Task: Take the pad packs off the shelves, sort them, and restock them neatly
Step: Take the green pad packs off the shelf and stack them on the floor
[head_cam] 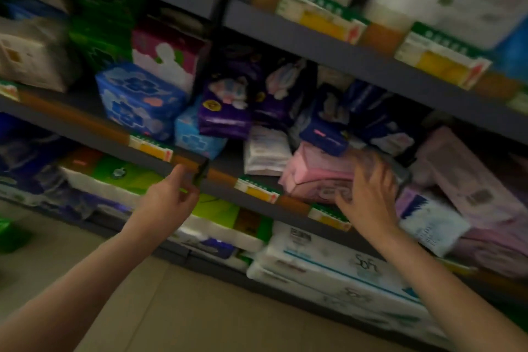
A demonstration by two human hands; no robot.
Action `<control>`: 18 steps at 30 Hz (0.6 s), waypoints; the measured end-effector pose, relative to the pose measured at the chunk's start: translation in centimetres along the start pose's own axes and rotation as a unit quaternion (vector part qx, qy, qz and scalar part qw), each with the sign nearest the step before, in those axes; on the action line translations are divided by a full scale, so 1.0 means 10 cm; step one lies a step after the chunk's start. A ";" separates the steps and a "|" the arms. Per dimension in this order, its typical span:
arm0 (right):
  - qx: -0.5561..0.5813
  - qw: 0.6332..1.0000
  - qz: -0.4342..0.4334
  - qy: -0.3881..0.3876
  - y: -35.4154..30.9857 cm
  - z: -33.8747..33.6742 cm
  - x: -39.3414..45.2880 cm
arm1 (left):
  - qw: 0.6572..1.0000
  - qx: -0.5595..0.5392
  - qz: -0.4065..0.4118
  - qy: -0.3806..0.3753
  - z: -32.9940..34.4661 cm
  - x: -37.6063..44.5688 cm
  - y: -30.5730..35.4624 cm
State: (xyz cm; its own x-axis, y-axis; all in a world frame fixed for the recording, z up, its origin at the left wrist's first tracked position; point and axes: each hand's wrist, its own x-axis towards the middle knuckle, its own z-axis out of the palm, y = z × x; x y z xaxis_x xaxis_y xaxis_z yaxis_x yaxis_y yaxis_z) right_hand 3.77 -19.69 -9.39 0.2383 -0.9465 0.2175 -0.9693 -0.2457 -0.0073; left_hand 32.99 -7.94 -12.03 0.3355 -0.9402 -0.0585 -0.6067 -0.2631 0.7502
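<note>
**Both hands up at the middle shelf**

The right hand [368, 194] lies on the pink pack [314, 177] at the front edge of the middle shelf [85, 123], fingers spread wide over its wrap. The left hand [171, 194] reaches that same edge, fingers loosely curled; blur hides whether its grip holds anything. Behind sit a blue pack [137, 100], purple packs [225, 111] and a white pack [265, 151], jumbled and tilted.

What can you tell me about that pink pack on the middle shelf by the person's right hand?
The pink pack looks like soft, glossy plastic wrap, lying on its side at the shelf's front edge. The right hand rests on it with spread fingers. A white pack sits against its left. Any print is too blurred to read.
</note>
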 end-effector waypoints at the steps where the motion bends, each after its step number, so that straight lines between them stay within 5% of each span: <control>1: 0.021 1.000 -0.006 -0.015 0.19 0.02 0.05 | 1.000 -0.005 0.000 0.009 0.16 -0.01 0.15; 6: 0.119 0.979 -0.119 -0.117 0.60 0.19 0.48 | 0.998 -0.034 0.028 0.033 0.91 -0.03 0.83; 10: -0.008 0.988 -0.141 -0.069 0.55 0.33 0.43 | 0.998 -0.049 0.024 0.044 1.19 -0.06 1.09; 18: 0.037 0.984 -0.154 -0.077 0.66 0.17 0.34 | 0.997 -0.056 0.036 0.037 1.43 -0.17 1.22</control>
State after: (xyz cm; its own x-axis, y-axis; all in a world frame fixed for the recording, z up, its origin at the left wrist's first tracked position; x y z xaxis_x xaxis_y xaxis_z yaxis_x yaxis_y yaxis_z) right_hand -1.75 -24.89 -10.36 0.5311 -0.8444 0.0698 -0.8446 -0.5342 -0.0360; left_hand 14.70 -12.60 -12.20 0.3482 -0.9364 0.0441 -0.5478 -0.1650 0.8202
